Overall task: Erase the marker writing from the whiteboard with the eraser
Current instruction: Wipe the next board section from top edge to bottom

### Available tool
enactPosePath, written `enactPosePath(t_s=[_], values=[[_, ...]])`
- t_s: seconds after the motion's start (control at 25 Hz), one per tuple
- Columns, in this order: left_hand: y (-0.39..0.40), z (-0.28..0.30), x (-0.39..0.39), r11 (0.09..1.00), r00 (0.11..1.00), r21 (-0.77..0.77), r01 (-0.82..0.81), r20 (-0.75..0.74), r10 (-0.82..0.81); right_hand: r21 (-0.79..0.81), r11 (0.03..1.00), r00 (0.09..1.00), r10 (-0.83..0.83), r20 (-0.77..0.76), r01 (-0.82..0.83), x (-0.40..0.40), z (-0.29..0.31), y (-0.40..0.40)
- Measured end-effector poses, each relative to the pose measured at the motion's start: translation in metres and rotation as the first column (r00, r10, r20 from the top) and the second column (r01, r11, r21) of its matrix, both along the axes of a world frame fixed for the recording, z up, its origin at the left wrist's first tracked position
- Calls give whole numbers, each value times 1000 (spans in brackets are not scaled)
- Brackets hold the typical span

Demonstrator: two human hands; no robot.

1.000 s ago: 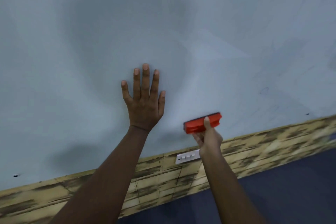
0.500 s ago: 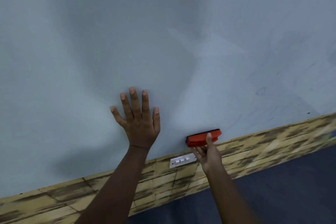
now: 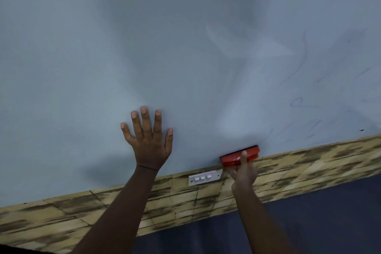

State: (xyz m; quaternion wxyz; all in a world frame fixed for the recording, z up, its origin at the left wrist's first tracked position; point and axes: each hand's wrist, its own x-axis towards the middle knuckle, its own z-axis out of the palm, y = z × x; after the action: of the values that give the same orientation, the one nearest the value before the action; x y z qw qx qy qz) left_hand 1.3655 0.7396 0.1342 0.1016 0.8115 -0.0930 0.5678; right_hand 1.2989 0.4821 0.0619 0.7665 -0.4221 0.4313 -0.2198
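Note:
The pale grey-blue whiteboard (image 3: 103,57) fills most of the view. Faint blue marker strokes (image 3: 296,103) remain at the lower right. My right hand (image 3: 244,171) grips a red eraser (image 3: 233,158) with a black felt face, pressed against the board's bottom edge. My left hand (image 3: 149,140) lies flat on the board with fingers spread, to the left of the eraser.
A yellow-brown brick-pattern strip (image 3: 309,167) runs below the board. A white switch plate (image 3: 205,177) sits on it just left of my right hand. Dark blue surface (image 3: 309,222) lies beneath the strip.
My right hand has slid the eraser down to the board's bottom edge. My left hand has moved lower on the board, still flat.

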Motion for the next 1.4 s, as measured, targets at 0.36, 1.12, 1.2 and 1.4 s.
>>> enactPosePath(t_s=[0.36,1.12,1.2,1.4], values=[[46,-18,-30,969,994,237,66,-100,-44,-859,509,976,149,159,62,-5,65,56],[131,-39,-94,994,904,107,5,-426,42,-995,12,938,332,101,103,1,108,113],[125,-42,-98,998,878,61,4,-477,26,-952,-280,939,344,21,124,-1,87,136],[107,-34,-103,996,864,61,59,-504,-20,-726,-683,853,424,-303,82,-13,8,101]])
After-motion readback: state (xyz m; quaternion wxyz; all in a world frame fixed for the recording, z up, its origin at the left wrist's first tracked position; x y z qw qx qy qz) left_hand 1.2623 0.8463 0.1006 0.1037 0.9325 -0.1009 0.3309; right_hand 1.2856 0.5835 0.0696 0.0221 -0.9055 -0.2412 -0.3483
